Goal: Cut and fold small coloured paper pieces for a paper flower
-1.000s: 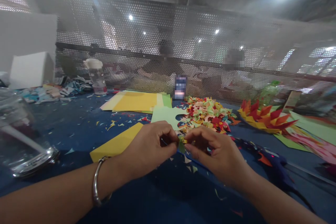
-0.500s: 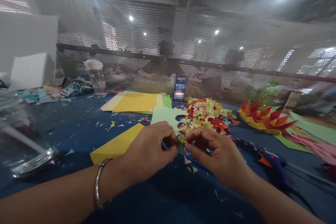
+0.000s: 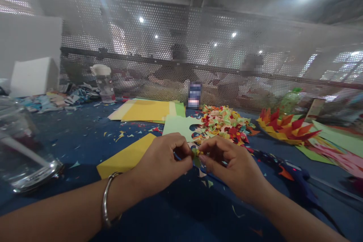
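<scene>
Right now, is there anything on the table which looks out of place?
Yes: small paper scraps lie strewn across the blue table, outside the colourful pile, like litter. A stray orange scrap lies on or against the glue gun.

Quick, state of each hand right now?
Left hand: closed, pinching a small green-and-yellow piece.
Right hand: closed, pinching the same piece from its other side.

A small paper piece (image 3: 196, 154) is showing yellow above green at the frame's lower middle, its outline partly hidden.
</scene>
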Motion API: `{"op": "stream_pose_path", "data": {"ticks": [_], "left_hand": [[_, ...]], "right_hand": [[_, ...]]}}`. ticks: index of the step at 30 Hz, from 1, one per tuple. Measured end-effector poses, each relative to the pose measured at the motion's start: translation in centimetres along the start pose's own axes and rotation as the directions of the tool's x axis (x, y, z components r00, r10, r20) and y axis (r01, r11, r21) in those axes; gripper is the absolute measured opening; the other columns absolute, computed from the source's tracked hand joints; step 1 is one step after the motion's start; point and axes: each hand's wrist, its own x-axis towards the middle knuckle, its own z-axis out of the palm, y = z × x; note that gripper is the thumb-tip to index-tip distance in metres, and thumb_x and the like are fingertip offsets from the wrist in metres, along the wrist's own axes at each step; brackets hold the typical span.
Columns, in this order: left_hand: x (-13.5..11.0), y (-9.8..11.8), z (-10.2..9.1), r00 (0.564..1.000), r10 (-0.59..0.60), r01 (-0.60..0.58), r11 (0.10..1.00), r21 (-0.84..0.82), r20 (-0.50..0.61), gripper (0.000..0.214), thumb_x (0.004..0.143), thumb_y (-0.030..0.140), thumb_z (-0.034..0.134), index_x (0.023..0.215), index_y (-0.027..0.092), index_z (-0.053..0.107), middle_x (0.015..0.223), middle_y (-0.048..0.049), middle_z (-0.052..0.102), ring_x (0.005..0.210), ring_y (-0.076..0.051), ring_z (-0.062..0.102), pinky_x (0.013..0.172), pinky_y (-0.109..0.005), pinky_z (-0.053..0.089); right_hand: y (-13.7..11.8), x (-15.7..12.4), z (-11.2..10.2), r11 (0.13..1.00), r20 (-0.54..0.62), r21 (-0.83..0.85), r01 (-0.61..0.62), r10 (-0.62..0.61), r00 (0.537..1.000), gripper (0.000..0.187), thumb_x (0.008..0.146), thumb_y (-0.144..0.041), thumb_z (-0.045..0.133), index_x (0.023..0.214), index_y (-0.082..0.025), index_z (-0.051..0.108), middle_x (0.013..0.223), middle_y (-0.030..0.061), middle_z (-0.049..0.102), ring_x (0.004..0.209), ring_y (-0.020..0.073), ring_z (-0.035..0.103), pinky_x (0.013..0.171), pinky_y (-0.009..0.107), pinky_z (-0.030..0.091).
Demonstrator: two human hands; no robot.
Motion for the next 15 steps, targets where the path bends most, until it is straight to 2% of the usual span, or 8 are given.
{"op": "stream_pose_path", "data": {"ticks": [5,15], "left_hand": [[0.17,-0.36,-0.01,0.996,-0.067,0.071,0.994,-0.078,0.061,0.004,0.07,0.019,0.055,0.07,0.019,0.059,0.067,0.0029,0.06,0.059,-0.01,0.052,0.054,-0.022,0.039],[0.17,-0.4,-0.31,0.987,-0.065,0.075,0.995,-0.069,0.144,0.004,0.07,0.021,0.056,0.073,0.02,0.059,0.067,0.0038,0.059,0.058,-0.009,0.05,0.052,-0.02,0.037]], "right_hand": [[0.09,-0.13,-0.08,1.0,0.003,-0.01,0.029,-0.029,1.0,0.007,0.082,-0.02,0.057,0.089,-0.022,0.058,0.074,-0.0023,0.057,0.059,0.0097,0.049,0.052,0.022,0.04],[-0.41,-0.01,-0.17,0.989,0.036,-0.122,0.079,-0.075,0.997,0.009,0.081,-0.016,0.055,0.086,-0.021,0.06,0.07,-0.0025,0.056,0.056,0.0093,0.048,0.049,0.021,0.039]]}}
